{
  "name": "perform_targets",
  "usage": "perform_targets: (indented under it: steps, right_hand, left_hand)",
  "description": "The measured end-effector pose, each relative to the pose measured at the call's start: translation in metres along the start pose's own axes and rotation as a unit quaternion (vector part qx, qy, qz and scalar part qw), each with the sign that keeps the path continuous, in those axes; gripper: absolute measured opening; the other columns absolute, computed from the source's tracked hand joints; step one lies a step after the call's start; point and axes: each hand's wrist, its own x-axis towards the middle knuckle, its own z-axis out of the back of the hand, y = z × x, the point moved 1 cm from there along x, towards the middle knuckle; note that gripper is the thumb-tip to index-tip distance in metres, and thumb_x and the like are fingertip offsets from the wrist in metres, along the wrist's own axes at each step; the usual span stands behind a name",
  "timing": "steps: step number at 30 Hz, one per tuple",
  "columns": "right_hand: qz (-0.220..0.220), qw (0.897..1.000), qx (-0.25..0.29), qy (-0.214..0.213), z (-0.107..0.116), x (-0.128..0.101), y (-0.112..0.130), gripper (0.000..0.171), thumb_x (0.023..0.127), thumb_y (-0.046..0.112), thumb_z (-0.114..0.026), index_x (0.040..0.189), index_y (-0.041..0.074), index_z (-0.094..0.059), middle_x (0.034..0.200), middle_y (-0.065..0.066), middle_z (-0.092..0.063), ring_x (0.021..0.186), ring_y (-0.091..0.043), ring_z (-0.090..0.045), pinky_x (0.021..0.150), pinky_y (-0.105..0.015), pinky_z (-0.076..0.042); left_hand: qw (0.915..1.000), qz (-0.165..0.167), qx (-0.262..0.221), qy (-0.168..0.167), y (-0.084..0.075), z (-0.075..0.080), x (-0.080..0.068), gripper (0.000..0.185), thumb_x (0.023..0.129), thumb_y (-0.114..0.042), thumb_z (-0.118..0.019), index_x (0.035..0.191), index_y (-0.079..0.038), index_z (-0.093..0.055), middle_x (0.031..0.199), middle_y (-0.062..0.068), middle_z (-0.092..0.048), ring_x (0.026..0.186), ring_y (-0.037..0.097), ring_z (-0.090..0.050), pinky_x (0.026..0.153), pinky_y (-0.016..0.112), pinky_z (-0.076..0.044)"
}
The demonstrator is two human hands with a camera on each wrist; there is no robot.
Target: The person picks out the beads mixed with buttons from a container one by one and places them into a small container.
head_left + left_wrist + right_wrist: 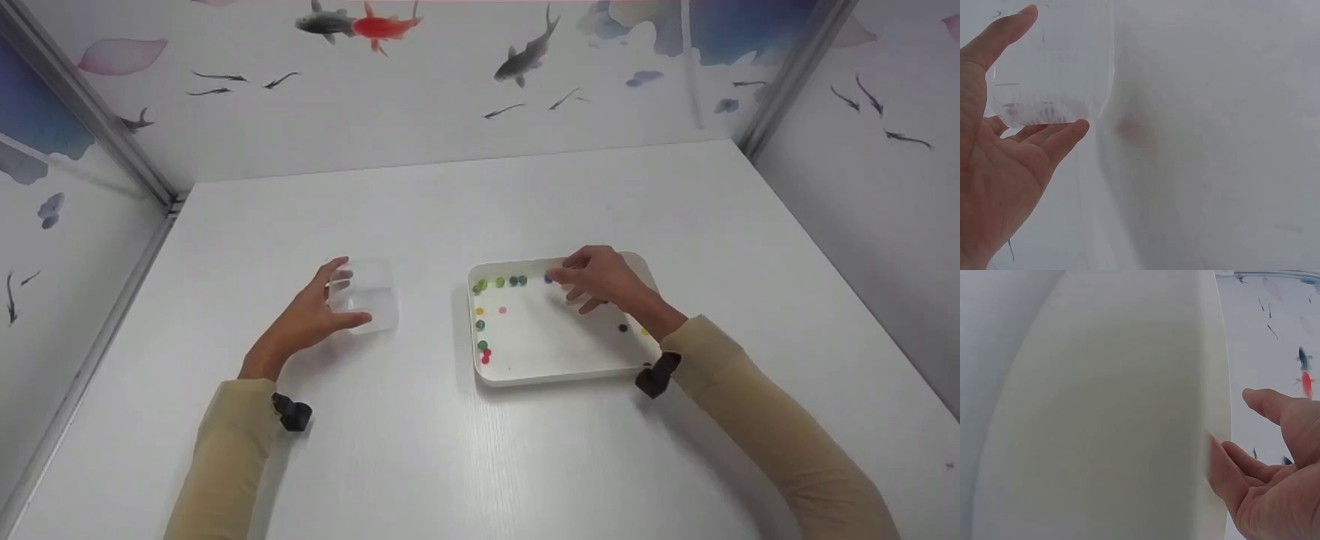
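My left hand (pixel 351 294) grips a clear plastic cup (pixel 369 297) that stands on the white table (pixel 420 450), thumb on its near side and fingers round its far side. In the left wrist view the cup (pixel 1055 62) sits between the thumb and fingers of my left hand (pixel 1044 79). My right hand (pixel 564 279) hovers over the far part of a white tray (pixel 559 373), fingers loosely bent beside a blue bead (pixel 548 279), holding nothing I can see. In the right wrist view my right hand (pixel 1238 427) is relaxed next to the tray's outer wall (pixel 1129 410).
Small coloured beads lie in the tray: green ones (pixel 499 283) along the far left wall, a yellow one (pixel 479 310), a pink one (pixel 502 310), red ones (pixel 486 354), a black one (pixel 622 328). Fish-patterned walls (pixel 450 90) enclose the table on three sides.
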Motion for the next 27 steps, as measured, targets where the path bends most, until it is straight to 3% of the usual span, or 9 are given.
perform_targets:
  steps: [18, 27]
  right_hand:
    - [-0.043, 0.999, 0.017, 0.009, 0.001, 0.008, 0.005, 0.048, 0.095, 0.037, -0.068, 0.127, 0.0, -0.065, 0.12, -0.02, -0.071, 0.081, -0.018, -0.075, 0.066, -0.031, -0.062]
    - [-0.073, 0.997, -0.002, -0.004, -0.005, 0.012, 0.006, 0.038, 0.095, 0.034, -0.066, 0.119, 0.005, -0.071, 0.111, -0.017, -0.074, 0.076, -0.016, -0.074, 0.065, -0.03, -0.062]
  left_hand:
    - [1.0, 0.0, 0.001, 0.002, -0.001, 0.0, 0.0, 0.105, 0.085, -0.04, -0.079, 0.161, -0.022, -0.01, 0.163, 0.014, -0.031, 0.153, 0.042, -0.024, 0.12, 0.063, -0.027]
    - [1.0, -0.006, 0.005, 0.0, 0.0, 0.001, -0.001, 0.104, 0.085, -0.039, -0.079, 0.161, -0.022, -0.01, 0.162, 0.015, -0.032, 0.152, 0.043, -0.024, 0.12, 0.063, -0.027]
